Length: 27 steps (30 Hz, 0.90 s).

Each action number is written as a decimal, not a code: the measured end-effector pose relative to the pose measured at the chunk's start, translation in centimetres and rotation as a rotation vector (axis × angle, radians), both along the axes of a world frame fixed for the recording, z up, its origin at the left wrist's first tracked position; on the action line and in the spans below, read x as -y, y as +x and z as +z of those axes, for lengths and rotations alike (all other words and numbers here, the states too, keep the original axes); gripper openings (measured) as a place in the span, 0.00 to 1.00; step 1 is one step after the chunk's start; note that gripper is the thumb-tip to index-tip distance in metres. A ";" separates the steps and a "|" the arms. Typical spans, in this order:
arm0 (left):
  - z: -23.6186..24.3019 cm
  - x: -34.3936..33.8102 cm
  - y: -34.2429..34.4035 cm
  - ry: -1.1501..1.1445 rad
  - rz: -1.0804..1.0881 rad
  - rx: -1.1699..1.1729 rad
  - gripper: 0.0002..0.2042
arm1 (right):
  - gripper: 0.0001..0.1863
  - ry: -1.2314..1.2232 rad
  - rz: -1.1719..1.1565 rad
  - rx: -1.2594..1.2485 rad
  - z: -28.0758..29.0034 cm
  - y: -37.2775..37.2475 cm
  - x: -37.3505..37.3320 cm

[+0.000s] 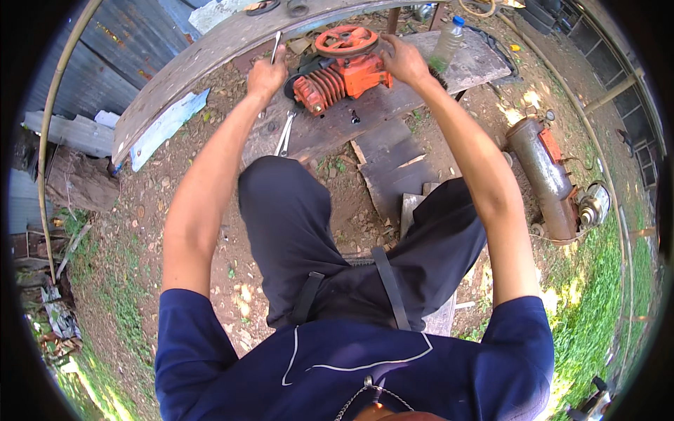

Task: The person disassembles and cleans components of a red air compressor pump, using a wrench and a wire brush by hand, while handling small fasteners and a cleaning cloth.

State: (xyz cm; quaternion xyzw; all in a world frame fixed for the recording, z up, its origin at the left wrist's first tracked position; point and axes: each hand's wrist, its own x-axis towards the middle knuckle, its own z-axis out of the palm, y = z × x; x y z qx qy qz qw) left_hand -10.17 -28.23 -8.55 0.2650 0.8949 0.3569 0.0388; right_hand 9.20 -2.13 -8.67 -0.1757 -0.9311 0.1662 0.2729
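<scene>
An orange compressor pump [358, 76] with a finned cylinder and a spoked flywheel [346, 41] rests on a worn wooden bench [309, 137]. My left hand [267, 76], left of the pump, is closed around a wrench [276, 46] that points upward. On the pump's right side, my right hand [407, 62] has its fingers bent against the body near the flywheel rim; their far sides are hidden. Two more silver wrenches [285, 133] lie on the bench by my left knee. A small dark part [355, 118] sits in front of the pump.
A clear plastic bottle [448, 43] with a blue cap stands at the bench's right. Beyond the bench runs a long weathered board [158, 105]. A rusty cylindrical tank [540, 179] lies on the ground to the right. Dark wooden planks [393, 165] lie between my knees.
</scene>
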 end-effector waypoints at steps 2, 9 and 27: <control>1.6 0.2 0.7 0.106 -0.007 0.176 0.36 | 0.24 0.088 0.099 -0.053 0.0 -0.5 -0.6; 3.3 1.0 7.6 0.458 -0.156 0.680 0.28 | 0.28 -0.536 0.108 0.181 0.6 1.5 6.3; -4.1 -5.0 9.7 0.357 -0.175 -0.078 0.14 | 0.20 -0.602 -0.174 0.387 1.6 8.8 7.6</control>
